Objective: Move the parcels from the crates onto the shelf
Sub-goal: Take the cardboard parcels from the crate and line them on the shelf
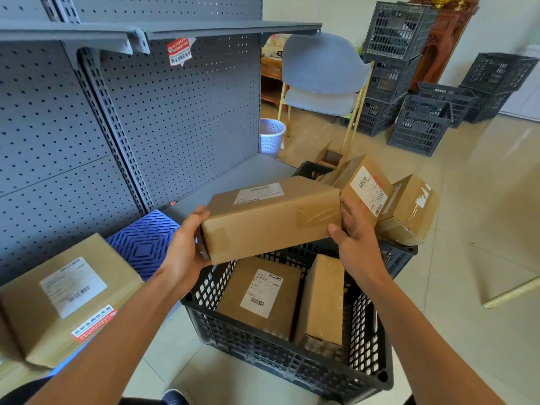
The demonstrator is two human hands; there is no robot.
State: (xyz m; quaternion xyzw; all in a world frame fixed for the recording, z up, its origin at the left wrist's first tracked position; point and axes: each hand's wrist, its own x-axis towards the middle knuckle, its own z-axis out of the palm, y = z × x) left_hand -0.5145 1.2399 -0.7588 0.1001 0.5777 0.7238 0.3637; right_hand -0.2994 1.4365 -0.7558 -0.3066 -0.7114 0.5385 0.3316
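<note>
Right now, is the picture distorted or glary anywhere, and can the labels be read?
Head view: wide-angle bend curves the shelf upright and stretches both forearms; soft glare on the floor tiles at right; tape on the held parcel shines faintly; label print on the crate parcel is too small to read.

Both hands, left (187, 244) & right (355, 238), grip ends of long brown cardboard parcel (271, 220) w/ white label above black plastic lattice crate (263, 358) holding two more boxes, grey pegboard shelf (181, 112) behind.
</note>
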